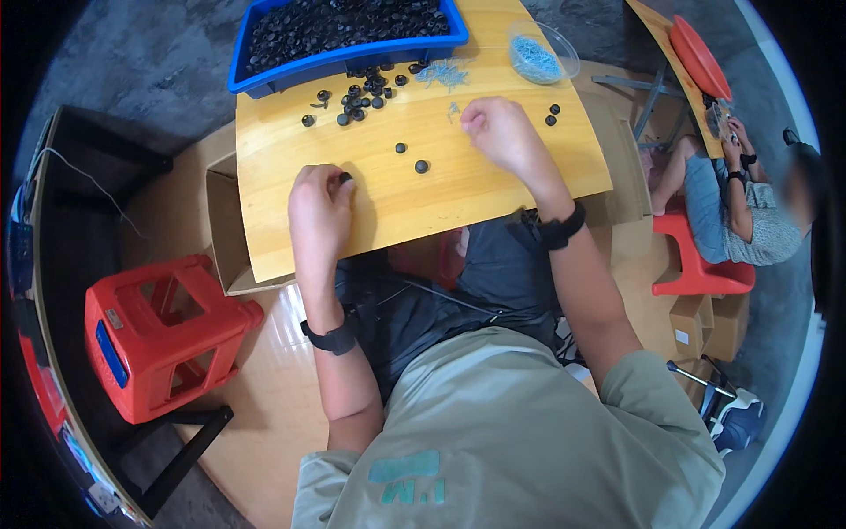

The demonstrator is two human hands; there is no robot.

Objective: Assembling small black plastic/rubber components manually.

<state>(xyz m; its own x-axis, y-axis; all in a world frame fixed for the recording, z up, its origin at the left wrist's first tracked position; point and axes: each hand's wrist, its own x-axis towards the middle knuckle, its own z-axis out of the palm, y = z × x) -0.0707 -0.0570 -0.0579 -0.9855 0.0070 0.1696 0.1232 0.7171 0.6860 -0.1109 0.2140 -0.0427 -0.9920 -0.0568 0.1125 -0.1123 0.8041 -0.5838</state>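
Observation:
My left hand [321, 208] is closed over the left part of the wooden table, a small round black part [345, 178] pinched between thumb and fingers. Over the table's right half, my right hand [500, 134] has its fingertips pressed together; whatever is in them is too small to make out. Just left of those fingertips lie a few thin light-blue pieces [453, 111]. Two loose black parts, one of them a round black part [421, 166], sit between my hands. Farther back are a scattered group of black parts [355, 102] and a pile of light-blue pieces [443, 74].
A blue tray [352, 63] full of black parts stands at the table's far side. Near the right edge is a clear bowl [564, 55] of blue pieces. A red stool [159, 339] stands at left. Another person [749, 207] works at a table on the right.

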